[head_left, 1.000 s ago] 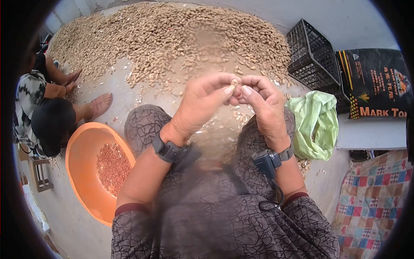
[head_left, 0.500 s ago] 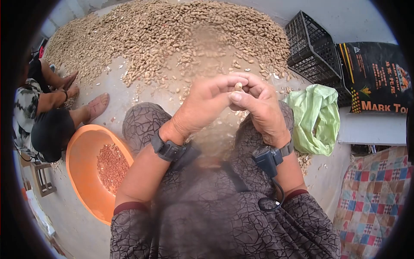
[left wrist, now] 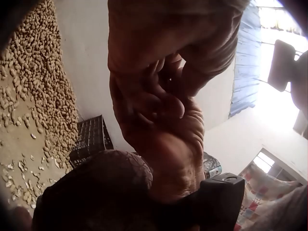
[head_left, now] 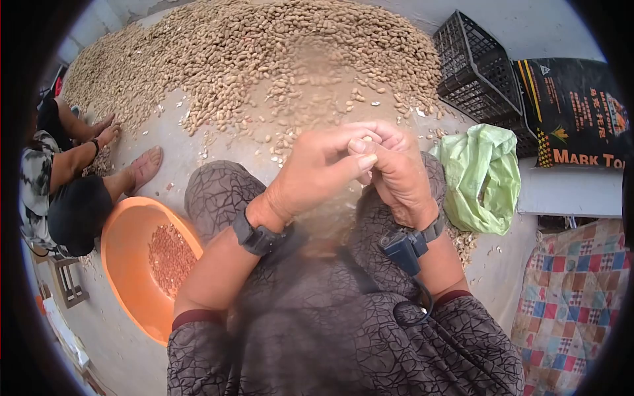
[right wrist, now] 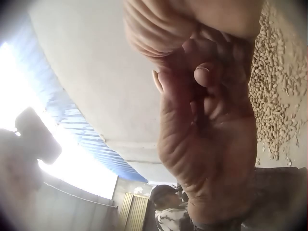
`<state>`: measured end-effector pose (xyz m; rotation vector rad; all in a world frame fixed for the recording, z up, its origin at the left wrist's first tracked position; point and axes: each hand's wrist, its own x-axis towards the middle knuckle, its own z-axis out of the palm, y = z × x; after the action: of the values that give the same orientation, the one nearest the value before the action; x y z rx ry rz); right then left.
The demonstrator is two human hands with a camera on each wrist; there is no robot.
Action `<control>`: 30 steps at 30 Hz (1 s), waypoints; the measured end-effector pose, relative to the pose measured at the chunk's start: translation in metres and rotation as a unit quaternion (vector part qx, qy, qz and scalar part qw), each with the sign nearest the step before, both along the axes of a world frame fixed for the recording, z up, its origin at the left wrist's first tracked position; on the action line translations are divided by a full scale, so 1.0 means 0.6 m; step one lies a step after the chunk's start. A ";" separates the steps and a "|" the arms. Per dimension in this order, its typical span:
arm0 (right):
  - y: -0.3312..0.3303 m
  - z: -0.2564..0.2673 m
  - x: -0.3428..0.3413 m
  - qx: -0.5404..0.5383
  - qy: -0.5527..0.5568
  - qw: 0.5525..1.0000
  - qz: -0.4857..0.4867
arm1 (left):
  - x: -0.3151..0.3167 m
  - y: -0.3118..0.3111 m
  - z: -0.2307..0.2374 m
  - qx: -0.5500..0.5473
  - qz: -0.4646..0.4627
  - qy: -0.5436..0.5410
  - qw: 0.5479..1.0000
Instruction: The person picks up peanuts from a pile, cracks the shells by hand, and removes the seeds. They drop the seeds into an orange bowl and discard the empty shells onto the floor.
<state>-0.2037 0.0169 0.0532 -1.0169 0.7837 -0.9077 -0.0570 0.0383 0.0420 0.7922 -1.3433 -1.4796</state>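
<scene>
Both hands meet in front of the person's knees, fingers curled in and thumbs side by side. The left hand (head_left: 310, 162) and the right hand (head_left: 404, 175) pinch a peanut (head_left: 367, 139) between them. Only a small pale bit of it shows above the thumb in the head view; the fingers hide the rest. In the left wrist view the right hand (left wrist: 168, 149) rises from below to meet the left one, and the peanut is out of sight there. A wide heap of unshelled peanuts (head_left: 264, 53) lies on the floor beyond the hands.
An orange basin (head_left: 122, 264) with red shelled kernels (head_left: 170, 254) stands at the left. To the right are a green plastic bag (head_left: 465, 178), a black crate (head_left: 472, 69) and a black printed sack (head_left: 574, 112). Another person (head_left: 69, 191) sits at the far left.
The hands have closed in, the thumbs now over the peanut, so less of it shows. The other person's hand has moved slightly beside their foot. The head view has shifted a little.
</scene>
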 end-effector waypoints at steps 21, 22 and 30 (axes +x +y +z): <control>-0.021 0.017 0.020 -0.016 -0.025 0.999 -0.012 | 0.013 -0.022 0.000 0.077 0.043 0.180 0.980; -0.022 0.020 0.018 -0.032 0.014 0.999 -0.030 | 0.014 -0.022 -0.003 0.075 0.044 0.180 0.980; -0.041 0.048 0.015 -0.071 0.112 0.991 0.025 | 0.026 -0.018 0.008 0.055 0.129 0.051 0.989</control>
<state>-0.1945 -0.0076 0.0817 -1.2731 0.8856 -0.8242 -0.0414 0.0274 0.0467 0.9117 -1.0469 -1.3765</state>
